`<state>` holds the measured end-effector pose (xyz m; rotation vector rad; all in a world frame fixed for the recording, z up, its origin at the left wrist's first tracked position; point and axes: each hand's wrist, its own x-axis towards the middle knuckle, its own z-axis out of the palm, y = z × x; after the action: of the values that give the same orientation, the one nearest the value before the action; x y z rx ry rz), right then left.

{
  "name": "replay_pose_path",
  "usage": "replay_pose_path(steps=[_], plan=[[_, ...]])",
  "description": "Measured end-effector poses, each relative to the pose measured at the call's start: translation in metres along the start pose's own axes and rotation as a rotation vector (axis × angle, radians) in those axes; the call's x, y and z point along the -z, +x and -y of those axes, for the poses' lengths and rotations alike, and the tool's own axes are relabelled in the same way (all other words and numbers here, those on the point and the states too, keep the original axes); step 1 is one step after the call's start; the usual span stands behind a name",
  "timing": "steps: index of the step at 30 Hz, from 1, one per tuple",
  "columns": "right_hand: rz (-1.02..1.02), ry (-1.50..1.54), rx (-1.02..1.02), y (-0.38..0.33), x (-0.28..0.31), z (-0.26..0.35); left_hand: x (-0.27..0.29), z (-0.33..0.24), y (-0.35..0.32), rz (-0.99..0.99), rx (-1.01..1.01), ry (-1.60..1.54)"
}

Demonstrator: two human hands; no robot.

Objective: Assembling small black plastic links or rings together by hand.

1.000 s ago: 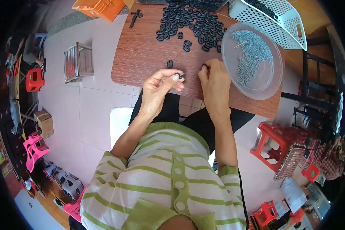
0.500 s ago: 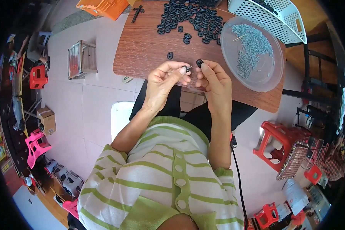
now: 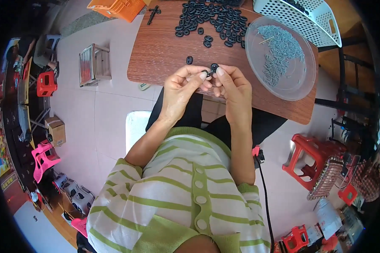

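Note:
Over the table's near edge, my left hand [image 3: 177, 90] pinches a small dark part [image 3: 205, 73] between thumb and fingers, mostly covered by them. My right hand [image 3: 237, 89] is closed on a black oval piece [image 3: 214, 67], its upper end showing above the thumb. The two held parts meet or nearly meet; whether they are joined I cannot tell. Just beyond my left fingers lies a loose black two-holed oval piece [image 3: 189, 60]. Farther back, many similar black pieces [image 3: 230, 26] lie spread on the brown table [image 3: 156, 55].
At the table's right, a clear round tray [image 3: 297, 90] holds small grey-blue pins [image 3: 278, 50]. A white perforated basket [image 3: 321, 29] stands behind it. A dark cross-shaped part [image 3: 153, 15] lies at the far left corner, near an orange crate [image 3: 118, 9]. A red stool [image 3: 308, 162] stands at right.
My right hand has moved slightly left, bringing its black oval piece up against or very close to the part in my left hand. The whole view has shifted a little.

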<state>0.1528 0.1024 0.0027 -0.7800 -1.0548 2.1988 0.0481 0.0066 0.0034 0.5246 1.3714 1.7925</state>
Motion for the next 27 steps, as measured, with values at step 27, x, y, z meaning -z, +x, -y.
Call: replay_pose_path(steps=[27], plan=[[-0.01, -0.191, 0.039, -0.003, -0.008, -0.001, 0.005, 0.005, 0.002, -0.04, -0.063, 0.102]])
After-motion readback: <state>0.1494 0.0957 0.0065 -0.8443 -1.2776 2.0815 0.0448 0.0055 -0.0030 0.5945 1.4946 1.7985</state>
